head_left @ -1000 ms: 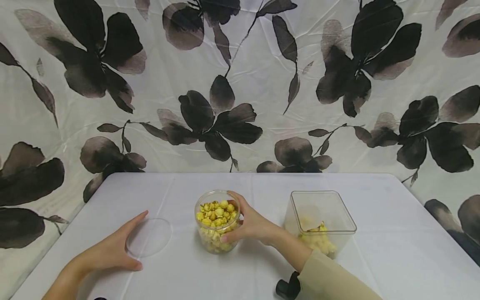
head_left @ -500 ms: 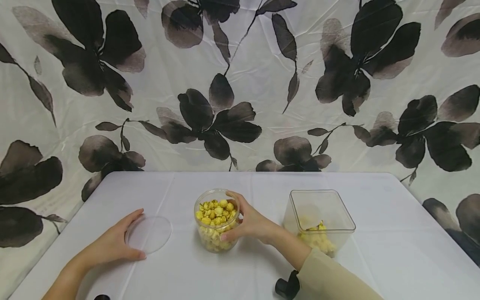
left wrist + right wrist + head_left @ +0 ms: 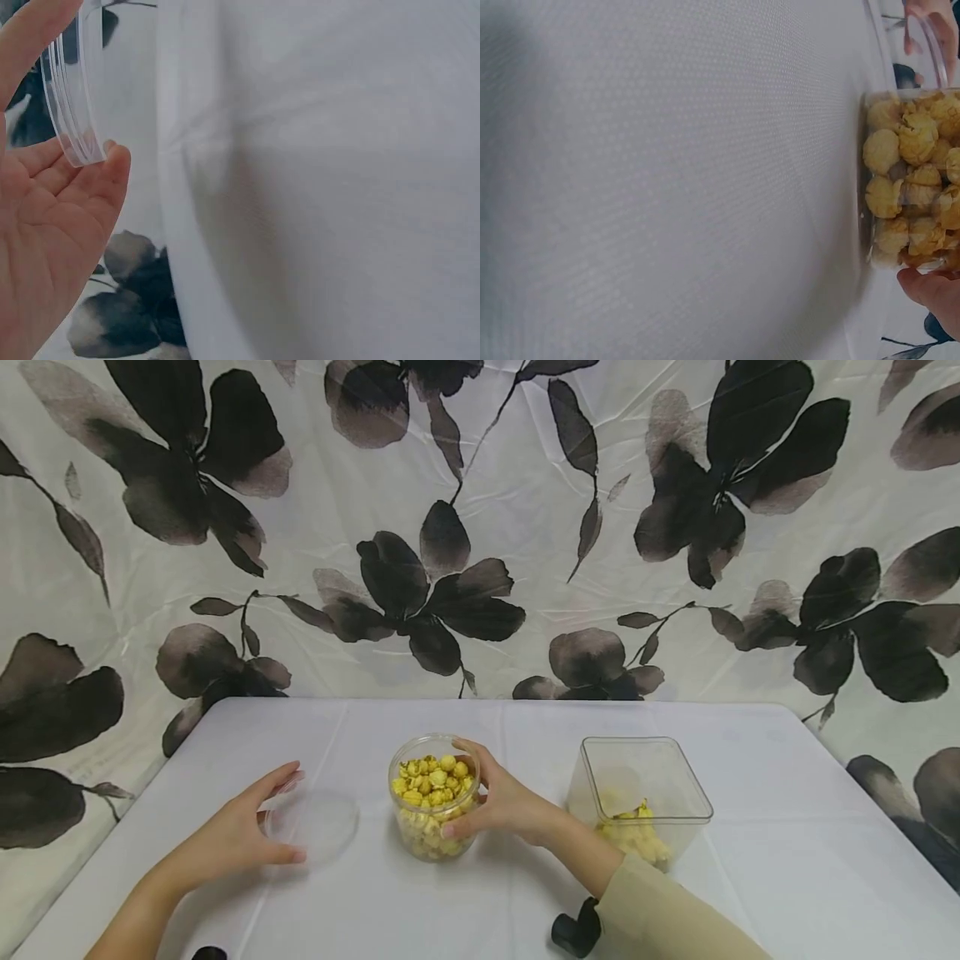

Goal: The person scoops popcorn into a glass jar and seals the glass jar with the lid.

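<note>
A clear round lid (image 3: 71, 90) is held by its edge between the thumb and fingers of my left hand (image 3: 232, 839), raised off the table at the left. In the head view the lid is faint against the white cloth. My right hand (image 3: 504, 802) grips the side of a clear round jar (image 3: 435, 839), thumb at the front and fingers around the back. The jar stands upright and uncovered on the table, filled with yellow popcorn (image 3: 433, 783). Its popcorn shows through the wall in the right wrist view, with a fingertip (image 3: 922, 289) against it.
To the right stands a clear square container (image 3: 637, 777) with some yellow popcorn (image 3: 637, 839) at its bottom, partly behind the right forearm. A black object (image 3: 576, 933) lies by the right sleeve. Another dark object (image 3: 209, 953) shows at the front edge. Behind the table hangs a floral cloth.
My left hand has closed on the lid and lifted it off the table, moving slightly up and right. The right hand stays on the jar.
</note>
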Available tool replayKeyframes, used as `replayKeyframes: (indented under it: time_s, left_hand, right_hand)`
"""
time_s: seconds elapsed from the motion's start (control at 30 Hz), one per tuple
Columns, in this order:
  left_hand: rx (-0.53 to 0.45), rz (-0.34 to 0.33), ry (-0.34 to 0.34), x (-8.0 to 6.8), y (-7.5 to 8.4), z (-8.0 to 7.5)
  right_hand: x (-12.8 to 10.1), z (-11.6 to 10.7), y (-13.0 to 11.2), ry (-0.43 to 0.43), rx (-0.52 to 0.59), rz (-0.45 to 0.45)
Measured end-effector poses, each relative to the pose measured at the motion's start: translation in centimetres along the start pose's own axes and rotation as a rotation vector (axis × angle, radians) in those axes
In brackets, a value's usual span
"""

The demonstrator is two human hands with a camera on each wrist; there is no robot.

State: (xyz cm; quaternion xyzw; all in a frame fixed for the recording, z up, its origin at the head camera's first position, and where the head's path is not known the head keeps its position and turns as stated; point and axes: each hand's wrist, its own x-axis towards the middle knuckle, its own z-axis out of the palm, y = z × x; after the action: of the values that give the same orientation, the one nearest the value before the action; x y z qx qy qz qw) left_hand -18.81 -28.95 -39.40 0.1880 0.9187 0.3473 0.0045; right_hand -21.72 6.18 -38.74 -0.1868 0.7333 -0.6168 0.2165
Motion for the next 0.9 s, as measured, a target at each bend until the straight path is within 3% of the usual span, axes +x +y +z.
replayKeyframes:
  time_s: [0.47,0.9]
  left_hand:
    - [-0.028,0.080,0.003,1.5,3.5,-0.4]
    - [0.016,0.077,0.002,1.9,5.6,-0.6]
  right_hand:
    - [0.0,-0.1,-0.1,-0.005,0.004,0.008]
    - [0.0,-0.3,-0.4,-0.006,0.000,0.017]
